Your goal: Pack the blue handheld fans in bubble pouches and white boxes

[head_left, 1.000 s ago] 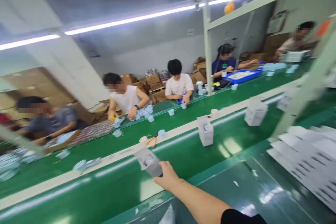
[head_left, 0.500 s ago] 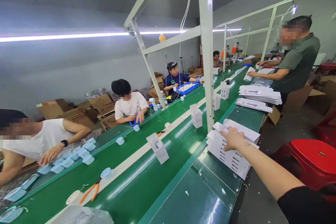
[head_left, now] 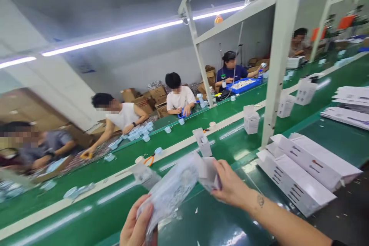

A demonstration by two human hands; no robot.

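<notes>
My left hand is closed around a clear plastic bag with something pale inside that I cannot make out. The bag slants up to the right, over the near edge of the belt. My right hand grips a small white carton, blurred by motion, at the bag's upper end. Whether the bag's tip is inside the carton or just against it, I cannot tell. To the right of this hand lie white printed cartons, stacked flat, with dark utensil pictures on their sides.
White cartons stand along the green conveyor belt, one an open carton. Orange-handled pliers rest on the pale centre strip. A white post rises before the carton stack. Across the belt, co-workers handle light-blue cups.
My right hand has left the carton stack and holds one carton in front of me. My left hand has come into view with the bag. The view has swung left.
</notes>
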